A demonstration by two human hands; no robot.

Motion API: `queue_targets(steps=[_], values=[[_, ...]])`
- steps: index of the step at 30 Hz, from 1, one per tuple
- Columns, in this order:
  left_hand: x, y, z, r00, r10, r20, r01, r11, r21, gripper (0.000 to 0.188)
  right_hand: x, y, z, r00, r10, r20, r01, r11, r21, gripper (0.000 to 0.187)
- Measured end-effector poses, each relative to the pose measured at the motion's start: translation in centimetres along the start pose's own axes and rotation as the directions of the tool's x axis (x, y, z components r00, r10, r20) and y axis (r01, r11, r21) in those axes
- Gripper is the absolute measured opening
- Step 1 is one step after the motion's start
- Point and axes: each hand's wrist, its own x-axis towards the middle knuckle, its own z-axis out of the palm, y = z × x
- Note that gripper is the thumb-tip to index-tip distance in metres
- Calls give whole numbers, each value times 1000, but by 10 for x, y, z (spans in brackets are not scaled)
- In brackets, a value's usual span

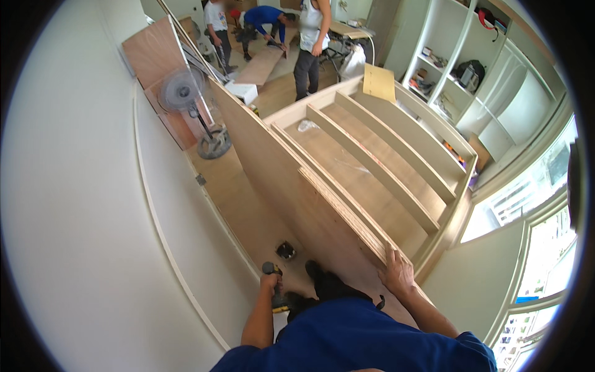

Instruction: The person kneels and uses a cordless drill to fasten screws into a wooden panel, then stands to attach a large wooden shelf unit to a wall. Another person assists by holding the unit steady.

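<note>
My left hand [271, 283] hangs low beside my leg, closed around a black and yellow cordless drill [269, 268]. My right hand [397, 273] grips the top edge of a tall plywood panel [279, 186], with its fingers hooked over the far side. The panel stands on edge in front of me, running away to the upper left. Layered wood strips [344, 214] show along its upper edge. Just beyond it is a large pale wooden frame [378, 155] with several parallel dividers.
A grey pedestal fan [214, 142] stands by the left wall near leaning boards [152, 56]. On the floor near my feet is a small dark box [286, 250]. A yellowish board [379, 82] rests on the frame's far corner. Several people work at the back; white shelving [443, 37] stands right.
</note>
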Motion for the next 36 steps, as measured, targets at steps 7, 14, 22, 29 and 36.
queue_targets(steps=[7,14,22,29,36], values=[[-8,-5,34,993,10,122,-18,997,70,13,2,3,10,990,-51,-135,53,999,10,85],[-3,-30,66,989,54,139,-48,997,-53,10,2,4,0,994,-65,-88,67,998,19,79],[-57,-64,99,996,60,64,-46,980,-192,7,12,27,0,976,-182,118,167,978,126,100],[-121,-69,117,958,286,21,-270,923,-273,11,-33,75,-7,960,-279,-17,278,947,158,97],[-230,-96,130,859,512,-17,-471,777,-418,31,-43,76,-9,953,-302,-24,302,939,165,90]])
